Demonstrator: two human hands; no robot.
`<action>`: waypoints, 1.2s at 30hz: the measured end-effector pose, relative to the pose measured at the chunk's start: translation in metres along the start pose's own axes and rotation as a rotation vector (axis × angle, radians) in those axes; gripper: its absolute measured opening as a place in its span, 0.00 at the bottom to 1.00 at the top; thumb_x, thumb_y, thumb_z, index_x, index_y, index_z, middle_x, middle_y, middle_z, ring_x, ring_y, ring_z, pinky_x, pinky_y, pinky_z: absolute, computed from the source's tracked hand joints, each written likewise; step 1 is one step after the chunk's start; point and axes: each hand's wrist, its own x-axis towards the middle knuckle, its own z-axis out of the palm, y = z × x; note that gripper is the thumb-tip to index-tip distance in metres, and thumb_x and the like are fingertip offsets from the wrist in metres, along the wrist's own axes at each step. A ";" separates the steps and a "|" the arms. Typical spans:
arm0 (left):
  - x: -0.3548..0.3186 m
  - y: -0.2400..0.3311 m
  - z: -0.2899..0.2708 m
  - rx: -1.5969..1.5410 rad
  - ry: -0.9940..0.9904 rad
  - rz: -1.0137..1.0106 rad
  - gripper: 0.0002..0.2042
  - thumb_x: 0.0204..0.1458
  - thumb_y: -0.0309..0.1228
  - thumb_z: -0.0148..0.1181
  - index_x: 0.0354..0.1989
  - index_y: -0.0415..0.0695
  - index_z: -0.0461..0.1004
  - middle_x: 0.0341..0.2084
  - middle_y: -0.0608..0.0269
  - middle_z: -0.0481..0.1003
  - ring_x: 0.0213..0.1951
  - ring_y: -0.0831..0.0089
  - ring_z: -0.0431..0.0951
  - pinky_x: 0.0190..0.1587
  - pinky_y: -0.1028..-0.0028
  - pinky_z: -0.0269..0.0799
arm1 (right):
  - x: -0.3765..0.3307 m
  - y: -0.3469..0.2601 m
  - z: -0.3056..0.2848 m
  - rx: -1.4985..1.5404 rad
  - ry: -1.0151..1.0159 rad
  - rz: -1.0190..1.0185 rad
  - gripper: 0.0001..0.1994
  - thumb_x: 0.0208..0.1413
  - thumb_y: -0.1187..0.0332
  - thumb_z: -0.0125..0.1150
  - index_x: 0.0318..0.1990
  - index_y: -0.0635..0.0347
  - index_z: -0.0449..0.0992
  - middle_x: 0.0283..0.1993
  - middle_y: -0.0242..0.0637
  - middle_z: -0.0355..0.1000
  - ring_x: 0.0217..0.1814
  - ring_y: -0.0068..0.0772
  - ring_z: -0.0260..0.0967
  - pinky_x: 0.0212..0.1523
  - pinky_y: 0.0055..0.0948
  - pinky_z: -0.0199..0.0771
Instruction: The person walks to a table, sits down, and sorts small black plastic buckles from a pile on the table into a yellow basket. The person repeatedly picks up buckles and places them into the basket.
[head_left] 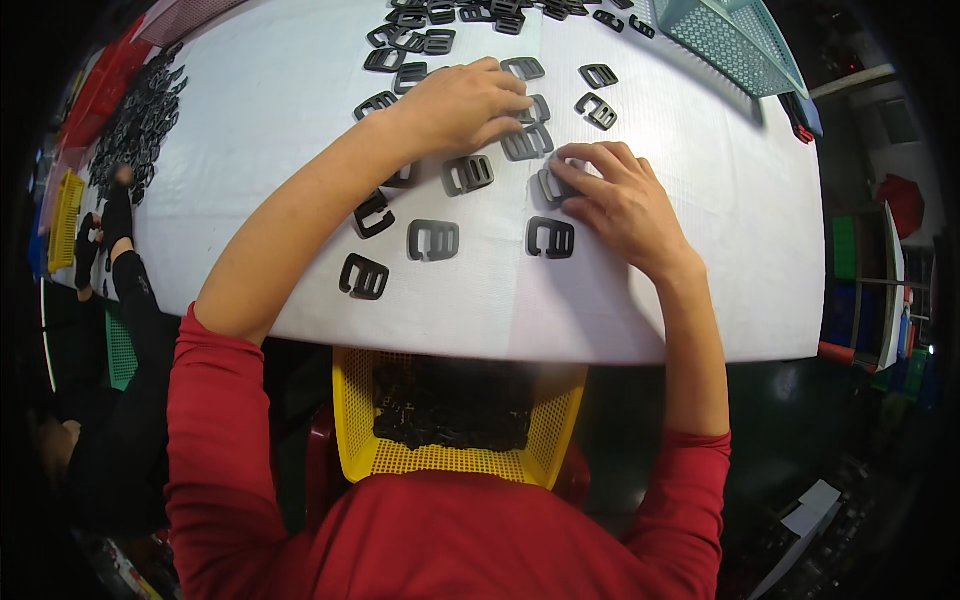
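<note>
Black plastic buckles, each an open-sided frame with crossbars, lie across the white table. My left hand (462, 106) reaches over the middle of them, fingers loosely spread and bent, with the tips at a slightly blurred buckle (540, 108). Just below those fingertips lies another buckle (527, 143). My right hand (622, 203) has its thumb and fingers closed around the edge of a tilted buckle (549, 187). Nearer me, one buckle (550, 238) lies flat below the right hand, and another buckle (434, 240) rests beneath my left forearm. My left palm is hidden.
A yellow basket (352, 430) holding a dark mass of parts stands below the table's front edge. A pale green basket (735, 50) sits at the far right. More buckles (440, 40) are heaped at the back. At left, another person's hand (122, 180) is by a black pile (145, 110).
</note>
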 end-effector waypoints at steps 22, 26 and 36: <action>-0.067 0.052 -0.015 -0.069 0.097 -0.132 0.18 0.48 0.39 0.65 0.44 0.44 0.78 0.42 0.59 0.75 0.44 0.61 0.73 0.48 0.67 0.70 | 0.019 0.038 -0.034 0.247 0.346 0.443 0.10 0.51 0.69 0.65 0.42 0.53 0.81 0.43 0.34 0.73 0.42 0.30 0.72 0.38 0.29 0.71; -0.064 0.057 -0.014 -0.117 0.142 -0.133 0.17 0.47 0.40 0.65 0.44 0.45 0.78 0.42 0.60 0.75 0.44 0.61 0.73 0.48 0.67 0.70 | 0.053 0.056 -0.025 0.446 0.310 0.425 0.11 0.52 0.70 0.65 0.44 0.55 0.81 0.42 0.33 0.74 0.38 0.27 0.71 0.38 0.26 0.71; -0.049 0.066 -0.018 -0.243 0.233 -0.202 0.12 0.50 0.29 0.61 0.43 0.44 0.78 0.42 0.60 0.76 0.43 0.59 0.74 0.51 0.66 0.69 | 0.034 -0.011 0.032 -0.273 0.064 -0.067 0.12 0.50 0.63 0.61 0.41 0.55 0.78 0.41 0.30 0.71 0.46 0.33 0.69 0.44 0.36 0.66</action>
